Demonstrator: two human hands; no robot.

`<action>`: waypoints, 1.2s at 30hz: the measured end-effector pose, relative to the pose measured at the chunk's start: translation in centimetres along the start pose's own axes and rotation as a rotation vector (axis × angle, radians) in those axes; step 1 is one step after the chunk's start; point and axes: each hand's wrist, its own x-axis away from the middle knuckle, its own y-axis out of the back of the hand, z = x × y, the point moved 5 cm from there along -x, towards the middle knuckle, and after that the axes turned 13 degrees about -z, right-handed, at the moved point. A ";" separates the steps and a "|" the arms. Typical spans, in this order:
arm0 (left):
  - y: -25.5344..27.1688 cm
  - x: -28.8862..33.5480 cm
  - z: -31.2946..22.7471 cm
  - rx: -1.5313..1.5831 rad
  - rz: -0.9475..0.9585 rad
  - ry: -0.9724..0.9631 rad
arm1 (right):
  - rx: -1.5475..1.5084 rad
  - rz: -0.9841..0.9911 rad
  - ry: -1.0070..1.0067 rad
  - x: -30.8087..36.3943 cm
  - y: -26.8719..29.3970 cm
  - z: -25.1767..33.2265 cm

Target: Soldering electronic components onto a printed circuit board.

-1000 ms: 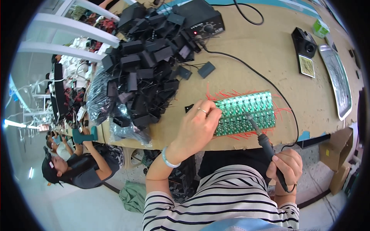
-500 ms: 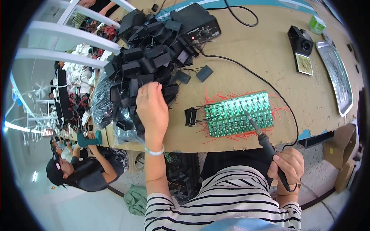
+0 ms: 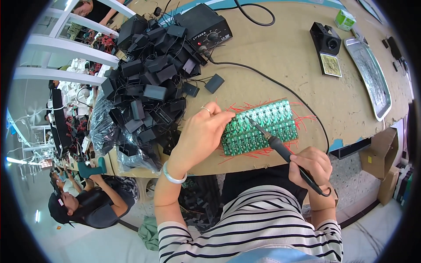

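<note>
A green circuit board panel (image 3: 261,129) with rows of small parts lies on the table, thin red wires fanning out from its edges. My right hand (image 3: 311,168) is wrapped round a soldering iron (image 3: 280,148), whose metal tip is over the upper left part of the panel. At the panel's upper left corner, my left hand (image 3: 201,133) has its fingers pinched together; what they hold, if anything, is hidden. Beside that hand is a big heap of black plastic boxes (image 3: 155,92) with thin black wires. One loose black box (image 3: 214,83) sits at the heap's right edge.
Behind the heap stands a black soldering station (image 3: 204,28), its cable (image 3: 272,79) curving round the panel. To the right are an iron stand (image 3: 326,44) with a yellowish pad, a metal tray (image 3: 370,79) and a green-white box (image 3: 345,19). Another person (image 3: 90,201) works at the left.
My left hand has moved right from the heap to the panel's upper left corner. The iron's tip has shifted left across the panel. The black box beside the panel no longer shows.
</note>
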 end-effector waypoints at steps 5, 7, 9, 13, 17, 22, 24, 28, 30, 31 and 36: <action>-0.8 -1.0 -0.1 -0.038 0.031 -0.043 | 0.004 -0.013 0.013 -0.1 -0.9 -0.4; -1.0 -1.0 -0.1 -0.066 0.054 -0.052 | -0.008 0.009 0.017 0.0 -1.1 -0.4; -1.1 -1.1 -0.3 -0.078 0.026 -0.088 | -0.009 0.018 0.011 0.1 -1.4 -0.5; -1.1 -1.2 -0.3 -0.074 0.016 -0.067 | -0.007 0.029 0.009 0.1 -1.5 -0.4; -1.4 -1.2 -0.1 -0.095 0.027 -0.084 | -0.011 0.029 0.010 0.2 -1.6 -0.4; -1.5 -1.3 -0.5 -0.142 0.022 -0.118 | 0.009 0.059 0.038 0.1 -1.7 -0.1; -1.6 -1.3 -0.5 -0.165 0.037 -0.127 | 0.009 0.069 0.029 0.0 -1.6 -0.1; -1.8 -1.3 -0.6 -0.182 0.043 -0.146 | -0.002 0.062 0.023 0.1 -1.7 -0.1; -1.9 -1.3 -0.6 -0.210 0.040 -0.167 | -0.003 0.046 0.024 0.0 -1.4 0.1; -1.9 -1.3 -0.7 -0.210 0.041 -0.169 | -0.005 0.030 0.025 -0.1 -1.1 0.3; -1.9 -1.2 -0.7 -0.222 0.048 -0.160 | 0.013 0.006 0.016 -0.1 0.3 0.4</action>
